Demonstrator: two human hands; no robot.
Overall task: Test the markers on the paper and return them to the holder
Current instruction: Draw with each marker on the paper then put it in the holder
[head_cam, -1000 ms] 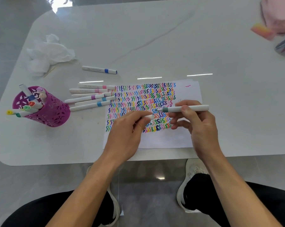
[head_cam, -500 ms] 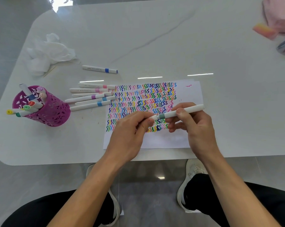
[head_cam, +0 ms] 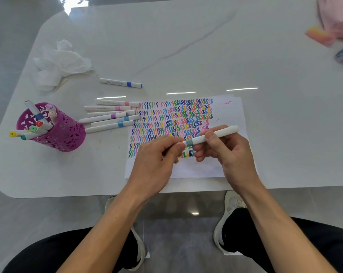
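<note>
A white marker with a grey-green band (head_cam: pixel 212 135) is held over the paper (head_cam: pixel 233 115), which is covered in rows of coloured squiggles. My right hand (head_cam: pixel 227 154) grips the marker's barrel. My left hand (head_cam: pixel 156 160) pinches its cap end; the cap sits closed against the band. A purple perforated holder (head_cam: pixel 62 131) with several markers stands at the left. Several loose markers (head_cam: pixel 111 117) lie between holder and paper, and one blue-banded marker (head_cam: pixel 121 83) lies farther back.
Crumpled white tissue (head_cam: pixel 58 64) lies at the back left of the white table (head_cam: pixel 206 46). Pink items (head_cam: pixel 332 22) sit at the far right corner. The table's near edge runs just below my wrists, with my shoes beneath.
The marker's uncovered tip has gone into the cap in my left hand. Both hands came together and the marker tilted, its back end higher to the right.
</note>
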